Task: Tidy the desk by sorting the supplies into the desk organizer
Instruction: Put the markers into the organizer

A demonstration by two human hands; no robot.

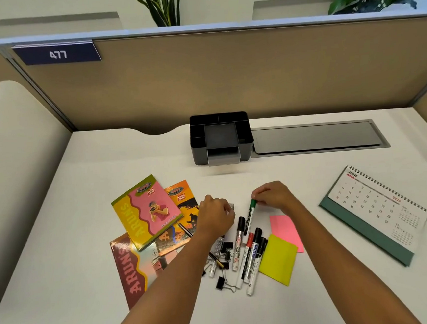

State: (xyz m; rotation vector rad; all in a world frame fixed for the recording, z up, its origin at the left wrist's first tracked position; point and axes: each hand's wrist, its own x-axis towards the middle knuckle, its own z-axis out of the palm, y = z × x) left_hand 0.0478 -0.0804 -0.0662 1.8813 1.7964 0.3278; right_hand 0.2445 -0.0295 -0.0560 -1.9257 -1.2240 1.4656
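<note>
Clearly mid-sort at frame centre: right hand [274, 195] pinching the green cap end of a marker [250, 213], fingers curled round it, the barrel slanting down toward the heap below. Left hand [216, 216] curled just beside it, gripping something small with a bit of silver metal [231, 207] poking out past the knuckles; could not tell what it was. Below both hands, a loose heap of markers [249, 254] with black and red caps, mixed with black binder clips [224, 283] at the lower edge of the pile. Touching the heap on its right side, a yellow sticky pad [277, 259] overlapping a pink one [285, 226]. Left of centre, fanned notebooks [144, 211], overlapping one another. Black desk organizer [220, 138] upright in the upper middle, well apart from the supplies, its small drawer pulled out slightly. Desk calendar [374, 212] lying at the right of the frame on the white desk [104, 166].
</note>
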